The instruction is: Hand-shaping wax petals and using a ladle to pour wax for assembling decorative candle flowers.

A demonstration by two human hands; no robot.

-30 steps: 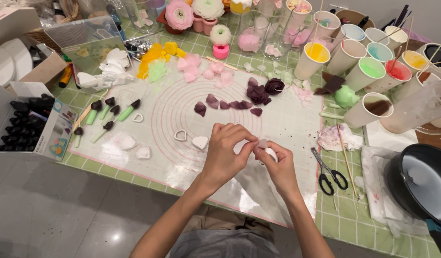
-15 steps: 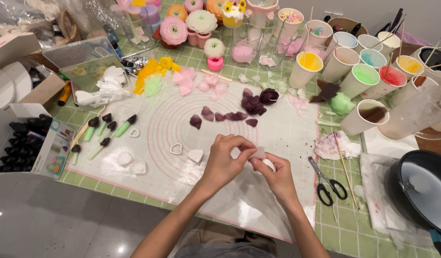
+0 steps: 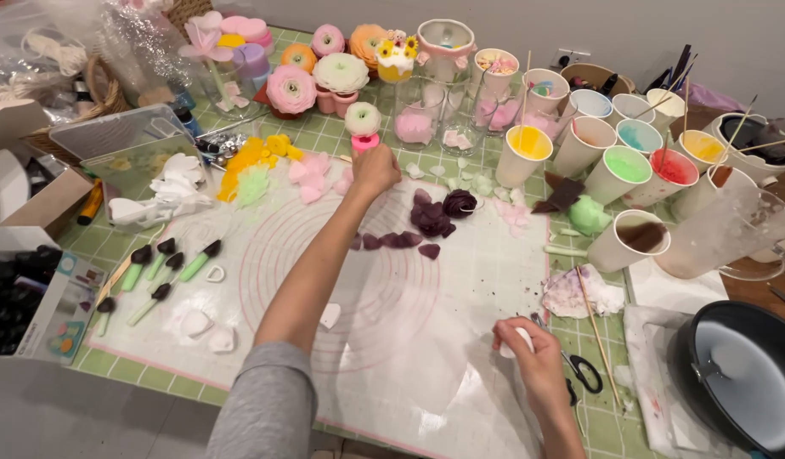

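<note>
The left hand (image 3: pixel 374 170) is stretched far over the white silicone mat (image 3: pixel 358 289). Its fingers are curled together and point down, but I cannot tell if they pinch something. The nearest things are the pale pink petals (image 3: pixel 312 174), just beside the hand at about 9 o'clock from it. A small white flower on a pink base (image 3: pixel 363 123) stands near at 12 o'clock. The left arm lies as a long diagonal, from the grey sleeve (image 3: pixel 269 408) at the near edge up to these petals, so this hand is clearly the nearer one to them.

The right hand (image 3: pixel 533 361) rests low, at about 5 o'clock on the mat, closed around a small white lump (image 3: pixel 516 340) that looks soft like clay. Black scissors (image 3: pixel 579 370) lie just beside it at 3 o'clock.

Dark purple petals (image 3: pixel 431 221), thin and matte, lie between the two hands, at 4 o'clock from the left hand. Paper cups with coloured liquid (image 3: pixel 618 174) stand in a group at 2 o'clock on the green tiled surface (image 3: pixel 613 416). The mat looks smooth, with printed pink circles.
</note>
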